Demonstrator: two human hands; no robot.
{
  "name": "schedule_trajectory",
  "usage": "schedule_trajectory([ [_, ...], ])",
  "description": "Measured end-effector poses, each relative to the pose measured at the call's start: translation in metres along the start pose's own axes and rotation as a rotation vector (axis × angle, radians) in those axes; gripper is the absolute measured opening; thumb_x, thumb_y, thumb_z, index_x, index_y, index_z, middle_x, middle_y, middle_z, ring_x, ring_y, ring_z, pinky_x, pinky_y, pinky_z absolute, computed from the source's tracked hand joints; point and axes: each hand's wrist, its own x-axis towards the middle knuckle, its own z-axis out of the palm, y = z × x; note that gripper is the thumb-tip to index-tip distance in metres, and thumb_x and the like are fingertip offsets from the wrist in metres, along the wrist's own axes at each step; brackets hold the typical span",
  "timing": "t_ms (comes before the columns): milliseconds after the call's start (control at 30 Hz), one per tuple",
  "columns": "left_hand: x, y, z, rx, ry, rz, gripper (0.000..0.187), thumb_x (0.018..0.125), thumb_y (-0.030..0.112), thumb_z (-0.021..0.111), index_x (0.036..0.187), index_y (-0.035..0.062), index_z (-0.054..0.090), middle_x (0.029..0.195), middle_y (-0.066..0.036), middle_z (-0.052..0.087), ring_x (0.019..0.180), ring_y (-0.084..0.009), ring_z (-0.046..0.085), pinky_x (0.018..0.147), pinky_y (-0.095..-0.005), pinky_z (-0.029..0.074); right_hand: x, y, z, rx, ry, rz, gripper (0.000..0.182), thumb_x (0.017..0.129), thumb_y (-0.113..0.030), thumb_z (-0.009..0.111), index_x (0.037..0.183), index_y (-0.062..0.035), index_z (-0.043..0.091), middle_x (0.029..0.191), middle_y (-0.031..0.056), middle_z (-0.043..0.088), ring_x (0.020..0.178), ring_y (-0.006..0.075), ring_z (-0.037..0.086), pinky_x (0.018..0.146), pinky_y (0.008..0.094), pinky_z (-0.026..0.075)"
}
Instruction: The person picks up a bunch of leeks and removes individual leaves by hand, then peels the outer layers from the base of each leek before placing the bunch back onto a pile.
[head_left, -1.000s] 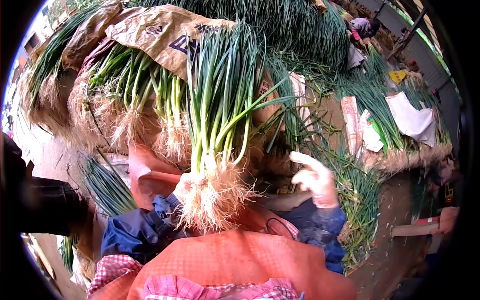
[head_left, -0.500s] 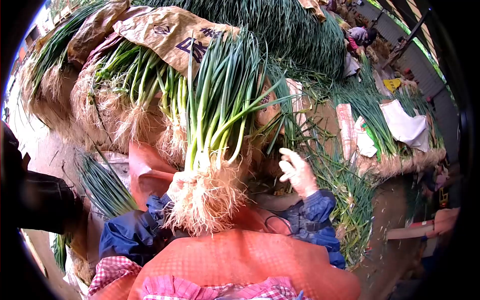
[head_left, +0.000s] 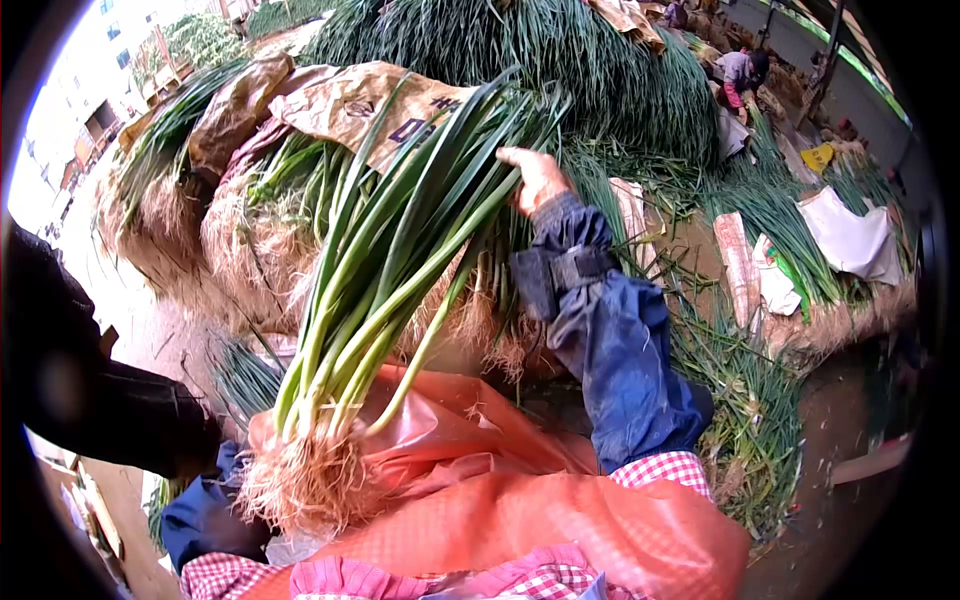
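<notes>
A bunch of green onions [head_left: 375,290] lies slantwise above my orange apron [head_left: 520,520], its pale roots at the lower left and its green leaves toward the upper right. My right hand [head_left: 536,180] is at the leaf end, its fingers partly behind the leaves and closed on them. The right arm, in a blue sleeve with a dark band at the wrist, is stretched forward. My left hand is hidden behind the roots; only the left blue sleeve [head_left: 205,520] shows at the lower left.
Rooted onion bundles [head_left: 250,240] stand ahead under a printed sack [head_left: 335,100], with a large onion heap [head_left: 600,90] behind. Loose leaves [head_left: 740,430] litter the ground at right. A co-worker [head_left: 738,75] bends at the upper right. A dark shape [head_left: 100,400] fills the left edge.
The bunch has gone from upright to slanted, its roots shifting down and left. My right hand has moved from open beside the bunch up to its leaves and closed on them.
</notes>
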Motion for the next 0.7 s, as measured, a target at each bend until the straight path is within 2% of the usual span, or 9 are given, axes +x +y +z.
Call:
schedule_trajectory([
  [100, -0.019, 0.063, -0.024, 0.182, 0.166, 0.242, 0.028, 0.073, 0.009, 0.058, 0.098, -0.0036, 0.058, 0.085, -0.012, 0.062, 0.077, -0.0206, 0.06, 0.073, -0.0325, 0.05, 0.076, -0.037, -0.038, 0.258, -0.207, -0.033, 0.049, 0.074, -0.033, 0.07, 0.108, -0.0027, 0.052, 0.102, 0.0115, 0.059, 0.081, 0.0248, 0.06, 0.081, 0.0371, 0.046],
  [133, -0.024, 0.079, -0.03, 0.225, 0.209, 0.3, 0.028, 0.073, 0.009, 0.058, 0.098, -0.0035, 0.058, 0.086, -0.012, 0.062, 0.077, -0.0206, 0.06, 0.073, -0.0326, 0.05, 0.094, -0.04, -0.056, 0.199, -0.142, -0.014, 0.061, 0.074, -0.047, 0.064, 0.118, -0.0098, 0.046, 0.11, 0.0116, 0.056, 0.093, 0.0268, 0.057, 0.087, 0.0477, 0.04],
  [200, -0.031, 0.101, -0.042, 0.289, 0.278, 0.381, 0.028, 0.073, 0.009, 0.057, 0.098, -0.0035, 0.058, 0.086, -0.012, 0.062, 0.077, -0.0207, 0.06, 0.073, -0.0326, 0.05, 0.071, -0.039, -0.086, 0.071, 0.123, 0.06, 0.084, 0.076, -0.06, 0.05, 0.138, -0.0151, 0.016, 0.138, 0.0171, 0.026, 0.127, 0.0368, 0.024, 0.098, 0.0557, 0.023],
  [233, -0.032, 0.108, -0.046, 0.307, 0.301, 0.405, 0.028, 0.073, 0.009, 0.057, 0.098, -0.0034, 0.058, 0.086, -0.012, 0.062, 0.077, -0.0207, 0.06, 0.073, -0.0326, 0.05, 0.064, -0.025, -0.106, 0.048, 0.198, 0.057, 0.089, 0.075, -0.06, 0.052, 0.139, -0.014, 0.01, 0.141, 0.021, 0.014, 0.128, 0.0384, 0.019, 0.097, 0.0552, 0.024],
  [333, -0.036, 0.116, -0.054, 0.354, 0.367, 0.438, 0.028, 0.073, 0.009, 0.057, 0.097, -0.0033, 0.058, 0.086, -0.012, 0.062, 0.076, -0.0207, 0.06, 0.073, -0.0326, 0.05, 0.038, 0.041, -0.164, 0.015, 0.479, -0.037, 0.072, 0.08, -0.049, 0.049, 0.133, -0.0064, 0.025, 0.139, 0.0151, 0.024, 0.123, 0.037, 0.028, 0.095, 0.0583, 0.024],
  [433, -0.037, 0.117, -0.051, 0.394, 0.407, 0.439, 0.027, 0.073, 0.009, 0.057, 0.097, -0.0032, 0.058, 0.086, -0.012, 0.062, 0.076, -0.0207, 0.06, 0.073, -0.0327, 0.05, -0.025, 0.091, -0.179, -0.605, 0.585, -0.713, 0.031, 0.077, -0.007, 0.052, 0.106, 0.0016, 0.049, 0.111, 0.0187, 0.046, 0.101, 0.0277, 0.046, 0.09, 0.0375, 0.037],
  [500, -0.04, 0.113, -0.045, 0.416, 0.431, 0.442, 0.027, 0.073, 0.009, 0.057, 0.097, -0.0031, 0.058, 0.086, -0.012, 0.062, 0.076, -0.0207, 0.06, 0.073, -0.0327, 0.05, -0.055, 0.115, -0.164, -0.614, 0.248, -0.845, 0.028, 0.078, -0.009, 0.054, 0.105, -0.0011, 0.051, 0.103, 0.0139, 0.051, 0.092, 0.0228, 0.05, 0.084, 0.0337, 0.041],
  [633, -0.055, 0.104, -0.028, 0.454, 0.49, 0.436, 0.027, 0.072, 0.009, 0.057, 0.096, -0.0029, 0.059, 0.087, -0.012, 0.062, 0.075, -0.0207, 0.06, 0.073, -0.0327, 0.05, -0.133, 0.068, -0.06, 0.053, -0.58, -0.005, 0.067, 0.078, -0.043, 0.063, 0.121, 0.0004, 0.036, 0.099, 0.0114, 0.057, 0.07, 0.0143, 0.058, 0.039, 0.0218, 0.041],
  [700, -0.06, 0.1, -0.018, 0.47, 0.514, 0.436, 0.026, 0.072, 0.009, 0.057, 0.096, -0.0028, 0.059, 0.087, -0.012, 0.062, 0.075, -0.0207, 0.06, 0.073, -0.0328, 0.05, -0.153, 0.056, -0.019, 0.111, -0.588, 0.124, 0.038, 0.084, -0.029, 0.058, 0.106, 0.0013, 0.055, 0.083, 0.0098, 0.062, 0.055, 0.0091, 0.057, 0.039, 0.0173, 0.042],
])
